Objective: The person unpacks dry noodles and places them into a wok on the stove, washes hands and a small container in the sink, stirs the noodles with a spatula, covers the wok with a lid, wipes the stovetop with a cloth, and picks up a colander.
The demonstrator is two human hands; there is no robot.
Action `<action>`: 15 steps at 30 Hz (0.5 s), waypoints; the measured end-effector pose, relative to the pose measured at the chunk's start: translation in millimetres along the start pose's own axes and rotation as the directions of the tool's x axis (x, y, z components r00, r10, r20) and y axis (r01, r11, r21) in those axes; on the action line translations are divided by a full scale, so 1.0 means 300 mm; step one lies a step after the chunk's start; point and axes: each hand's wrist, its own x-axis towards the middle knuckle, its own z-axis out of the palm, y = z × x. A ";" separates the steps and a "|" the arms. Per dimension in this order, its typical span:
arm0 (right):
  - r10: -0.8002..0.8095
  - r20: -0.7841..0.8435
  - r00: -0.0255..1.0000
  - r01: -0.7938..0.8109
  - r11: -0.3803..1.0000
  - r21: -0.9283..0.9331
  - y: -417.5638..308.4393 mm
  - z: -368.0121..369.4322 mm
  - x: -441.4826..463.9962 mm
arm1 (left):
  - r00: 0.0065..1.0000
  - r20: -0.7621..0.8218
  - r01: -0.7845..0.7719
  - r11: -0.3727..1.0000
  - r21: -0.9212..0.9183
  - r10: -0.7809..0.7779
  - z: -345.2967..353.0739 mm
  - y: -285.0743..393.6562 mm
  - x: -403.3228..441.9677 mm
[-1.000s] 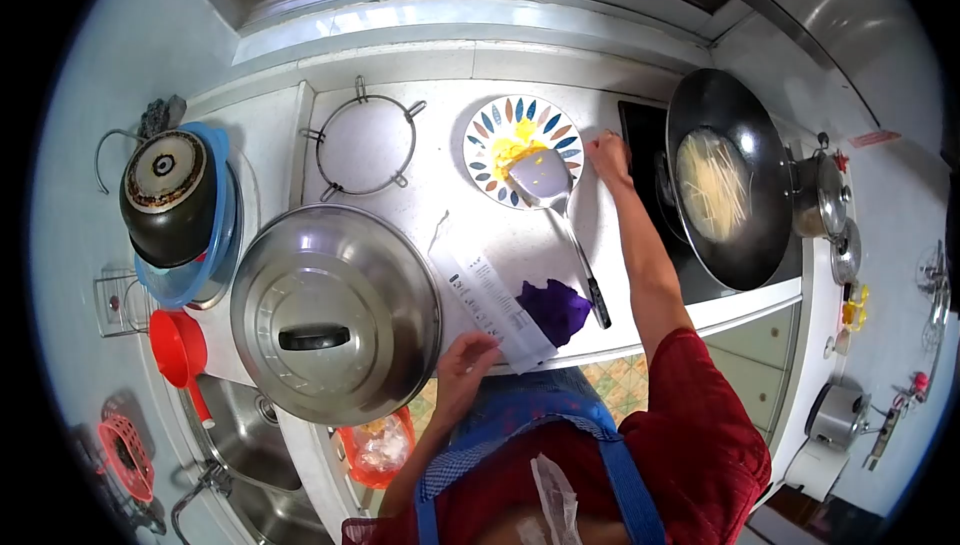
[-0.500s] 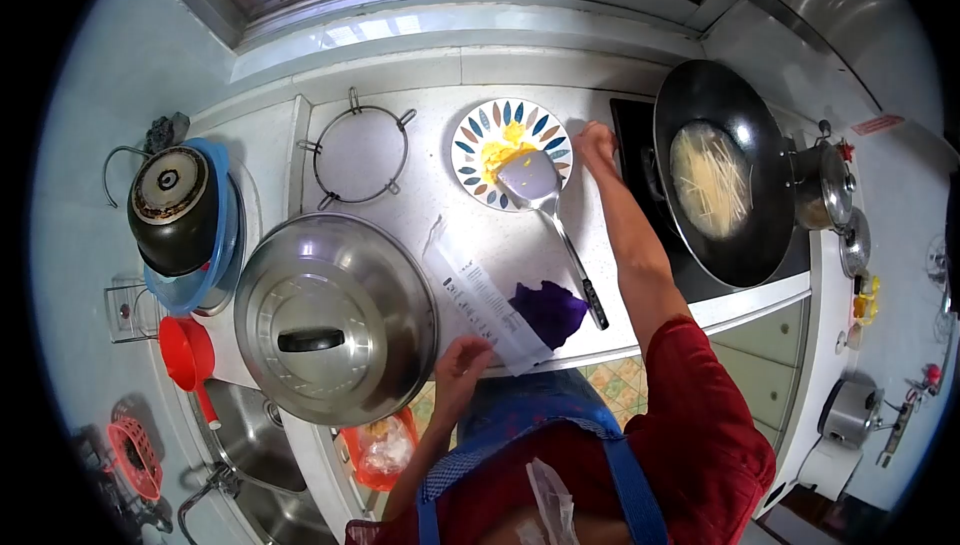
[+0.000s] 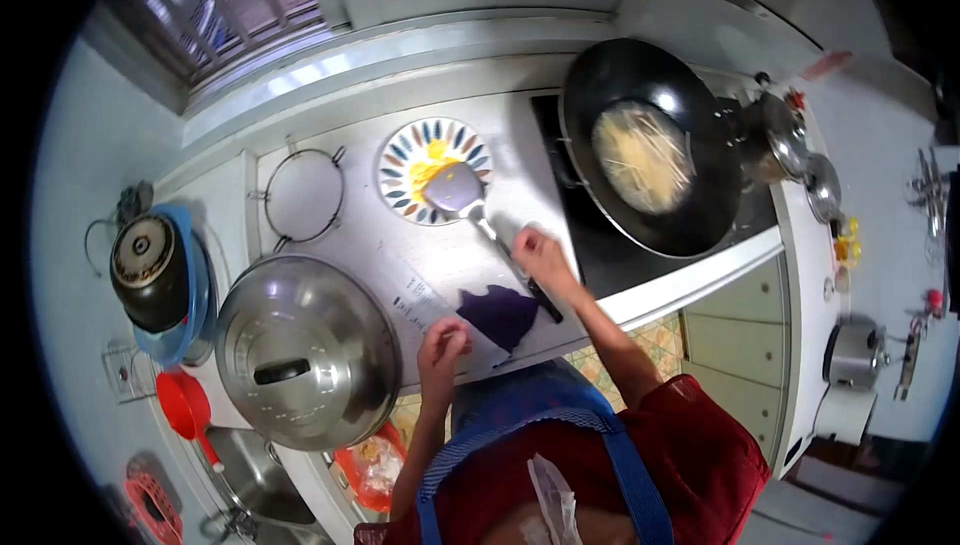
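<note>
My left hand [image 3: 443,347], fingers curled, is over a clear plastic wrapper [image 3: 418,303] with dark print near the counter's front edge. What those fingers hold, if anything, does not show. Closed too, my right hand [image 3: 541,253] is above the counter beside the spatula's handle; its contents are hidden. The metal spatula [image 3: 455,190] rests with its blade on a leaf-patterned plate [image 3: 399,152], where yellow cooked egg [image 3: 428,174] lies. A dark purple cloth-like piece [image 3: 498,315] lies between the wrapper and the spatula's black handle end.
On the right, a black wok [image 3: 712,180] holding pale strips in liquid sits on the dark stove [image 3: 600,250]. A large domed steel lid [image 3: 330,330], a wire ring stand [image 3: 340,195], a red ladle [image 3: 183,403] and the sink [image 3: 255,475] are on the left.
My right hand has drawn back toward me from between plate and stove to the spatula handle. My left hand has risen over the wrapper. The whole view has turned and shifted.
</note>
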 end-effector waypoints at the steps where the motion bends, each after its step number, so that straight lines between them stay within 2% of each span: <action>1: -0.029 0.107 0.994 0.014 0.991 0.133 -0.004 0.012 -0.094 | 1.000 0.023 0.002 1.000 0.003 -0.002 0.041 0.022 0.017; 3: -0.189 0.251 0.949 0.157 0.977 0.145 -0.068 0.014 -0.243 | 0.999 0.036 0.038 0.999 0.003 -0.039 0.125 0.072 0.036; 5: -0.201 0.296 0.934 0.141 0.967 0.211 -0.071 0.009 -0.323 | 0.996 0.084 0.015 1.000 0.008 -0.016 0.152 0.040 0.068; 7: -0.144 0.293 0.945 0.098 0.981 0.166 -0.147 -0.074 -0.351 | 0.989 0.149 -0.015 0.992 0.125 -0.004 0.183 0.043 0.086; 10: -0.288 0.254 0.923 0.280 0.958 0.067 -0.161 -0.210 -0.356 | 0.997 0.076 -0.036 0.999 0.035 0.033 0.268 0.087 0.058; 12: -0.348 0.121 0.930 0.363 0.921 -0.142 -0.199 -0.327 -0.356 | 0.997 0.036 -0.066 0.998 0.000 0.066 0.294 0.100 0.048; 14: -0.340 -0.021 0.940 0.337 0.937 -0.094 -0.276 -0.480 -0.333 | 0.993 0.053 -0.109 0.993 0.055 0.106 0.296 0.089 0.034; 15: -0.439 -0.156 0.885 0.424 0.897 -0.122 -0.289 -0.538 -0.301 | 0.989 0.064 -0.139 0.985 0.098 0.133 0.281 0.066 0.021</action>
